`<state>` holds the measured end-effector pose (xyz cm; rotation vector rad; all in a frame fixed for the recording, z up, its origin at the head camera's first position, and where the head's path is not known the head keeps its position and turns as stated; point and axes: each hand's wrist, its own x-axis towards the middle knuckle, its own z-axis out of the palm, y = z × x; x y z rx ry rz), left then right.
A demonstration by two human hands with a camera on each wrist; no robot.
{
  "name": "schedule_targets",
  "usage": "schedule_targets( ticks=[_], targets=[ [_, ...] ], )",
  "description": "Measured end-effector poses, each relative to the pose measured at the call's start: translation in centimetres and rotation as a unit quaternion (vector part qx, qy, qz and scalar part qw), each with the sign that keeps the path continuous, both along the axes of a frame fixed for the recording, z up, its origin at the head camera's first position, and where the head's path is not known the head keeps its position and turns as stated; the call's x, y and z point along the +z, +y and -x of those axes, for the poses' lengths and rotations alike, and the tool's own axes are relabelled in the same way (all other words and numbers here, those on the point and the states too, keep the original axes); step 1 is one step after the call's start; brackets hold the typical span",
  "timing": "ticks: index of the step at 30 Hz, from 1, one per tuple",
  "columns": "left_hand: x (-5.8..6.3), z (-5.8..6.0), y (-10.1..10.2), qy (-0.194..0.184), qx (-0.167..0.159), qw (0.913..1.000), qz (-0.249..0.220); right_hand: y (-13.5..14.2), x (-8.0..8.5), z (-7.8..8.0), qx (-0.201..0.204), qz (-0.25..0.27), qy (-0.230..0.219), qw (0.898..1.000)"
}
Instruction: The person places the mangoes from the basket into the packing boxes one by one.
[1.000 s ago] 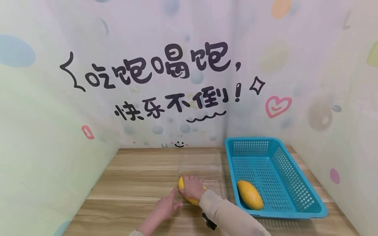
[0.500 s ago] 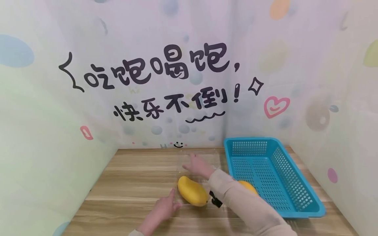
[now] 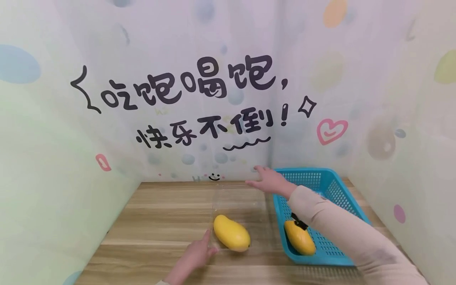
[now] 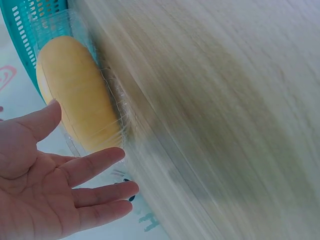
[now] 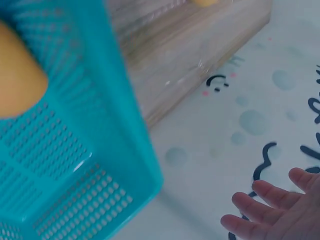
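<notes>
A yellow mango (image 3: 232, 234) lies in a clear plastic box (image 3: 259, 233), whose clear lid (image 3: 238, 198) is folded back toward the wall. My left hand (image 3: 194, 255) stays at the box's left side, its fingertips right by the wall; in the left wrist view the fingers (image 4: 95, 167) are spread and hold nothing. Raised over the back left corner of the blue basket (image 3: 306, 260), my right hand (image 3: 272, 183) has its fingers extended and holds nothing. Another mango (image 3: 300, 238) sits in the basket's front left corner, partly behind my right wrist.
The wooden tabletop (image 3: 156, 221) ends at a printed cloth wall (image 3: 199, 23) at the back, with more cloth on both sides. A black strap piece (image 3: 298, 222) hangs at my right wrist. My right sleeve (image 3: 342, 225) crosses over the basket.
My right hand has let go of the mango in the box, passed over the lid and moved right to the basket's back corner. My left hand has kept its place.
</notes>
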<state>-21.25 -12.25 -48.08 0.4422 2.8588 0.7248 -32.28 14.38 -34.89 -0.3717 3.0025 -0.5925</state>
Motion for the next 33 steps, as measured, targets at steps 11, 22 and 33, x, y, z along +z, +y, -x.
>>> schedule_targets(
  ticks=[11,22,33],
  targets=[
    [0.0,0.1,-0.2,-0.002,0.001,1.0,-0.007,7.0,0.9,-0.8,-0.019,0.015,-0.003,1.0],
    [0.0,0.2,-0.2,0.003,0.002,1.0,-0.005,10.1,-2.5,-3.7,0.01,-0.02,-0.022,0.999],
    [0.0,0.2,-0.2,0.01,-0.001,1.0,0.001,10.5,-6.9,-4.7,0.033,-0.029,-0.109,0.993]
  ],
)
